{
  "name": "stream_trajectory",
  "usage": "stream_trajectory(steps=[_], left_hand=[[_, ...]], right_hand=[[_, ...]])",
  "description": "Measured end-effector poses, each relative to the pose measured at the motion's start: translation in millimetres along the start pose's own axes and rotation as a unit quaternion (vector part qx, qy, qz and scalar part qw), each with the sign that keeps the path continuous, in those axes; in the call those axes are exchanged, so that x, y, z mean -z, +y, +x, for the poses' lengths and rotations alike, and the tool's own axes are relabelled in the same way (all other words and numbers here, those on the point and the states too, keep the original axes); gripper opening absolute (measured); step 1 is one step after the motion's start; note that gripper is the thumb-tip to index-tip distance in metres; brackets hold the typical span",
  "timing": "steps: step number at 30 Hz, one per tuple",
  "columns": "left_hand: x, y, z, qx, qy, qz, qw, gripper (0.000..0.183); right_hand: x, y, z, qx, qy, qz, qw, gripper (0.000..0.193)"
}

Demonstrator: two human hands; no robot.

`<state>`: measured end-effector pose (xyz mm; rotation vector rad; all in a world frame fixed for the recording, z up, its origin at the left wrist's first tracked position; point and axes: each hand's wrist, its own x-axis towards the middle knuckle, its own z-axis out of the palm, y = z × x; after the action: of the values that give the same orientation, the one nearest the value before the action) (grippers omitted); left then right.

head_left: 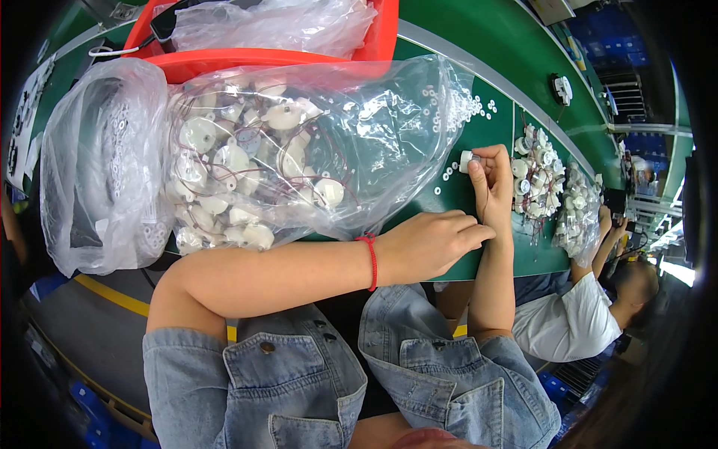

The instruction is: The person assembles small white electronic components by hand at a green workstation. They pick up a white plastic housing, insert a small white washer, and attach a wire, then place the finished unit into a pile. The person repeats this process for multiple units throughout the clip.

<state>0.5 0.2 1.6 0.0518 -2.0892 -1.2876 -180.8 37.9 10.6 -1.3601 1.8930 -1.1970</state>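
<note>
My right hand (492, 183) pinches a small white round part (466, 161) between thumb and fingers, above the green table (449, 202). My left hand (434, 241), below a red cord bracelet (369, 262), has its fingertips pressed together beside my right wrist; anything between them is too small to make out. Several loose white rings (447, 176) lie just left of the held part, and more form a heap (467, 108) farther off. To the right of my right hand is a pile of white round parts with thin wires (537, 176).
A big clear bag (224, 161) of white wired parts lies left, its mouth toward the ring heap. Beside it stands another clear bag (112, 172) with white rings. Behind is a red bin (262, 56). Rightward are a filled bag (578, 206) and a person in white (568, 318).
</note>
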Motion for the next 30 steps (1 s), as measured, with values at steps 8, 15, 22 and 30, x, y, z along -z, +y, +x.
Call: stream_trajectory(steps=[8, 15, 22, 30], left_hand=[[0, -1, 1, 0.000, 0.013, 0.007, 1.000, 0.026], [-3, -3, -2, 0.002, -0.010, 0.017, 1.000, 0.028], [-2, -2, -3, -0.010, -0.024, 0.023, 0.999, 0.034], [-5, -4, -5, -0.011, -0.025, 0.013, 1.000, 0.033]], right_hand=[[13, 2, 12, -0.032, -0.083, 0.051, 0.995, 0.018], [11, 2, 6, -0.019, -0.083, 0.050, 0.995, 0.020], [8, -1, 6, -0.011, -0.081, -0.009, 0.997, 0.020], [9, -5, 7, 0.010, -0.090, -0.080, 0.993, 0.020]])
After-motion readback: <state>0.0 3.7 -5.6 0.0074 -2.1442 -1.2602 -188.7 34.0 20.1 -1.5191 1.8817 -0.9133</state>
